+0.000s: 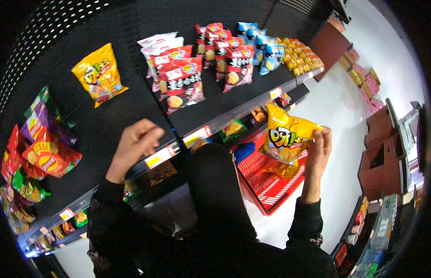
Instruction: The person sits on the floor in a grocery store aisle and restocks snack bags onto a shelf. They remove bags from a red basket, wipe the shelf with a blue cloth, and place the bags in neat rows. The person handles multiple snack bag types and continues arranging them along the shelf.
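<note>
My right hand [319, 149] pinches the upper corner of a yellow snack bag [286, 137] on the right. The bag hangs tilted above a red plastic shopping basket [260, 187]. Beneath it, another orange-yellow bag [281, 169] shows partly in the basket. On the left, my left hand [135, 149] hovers over the front edge of a black store shelf [132, 111]; its fingers are curled in, with nothing seen in them. A similar yellow snack bag [100, 76] stands alone on that shelf, beyond my left hand.
Red snack bags [182, 83] stand in rows on the shelf, with blue bags [272, 55] and many small gold packs [300, 57] farther right. Assorted chip bags [50, 149] sit at the left. Price tags [161, 156] line the shelf edge. Brown counters [384, 166] stand across the aisle.
</note>
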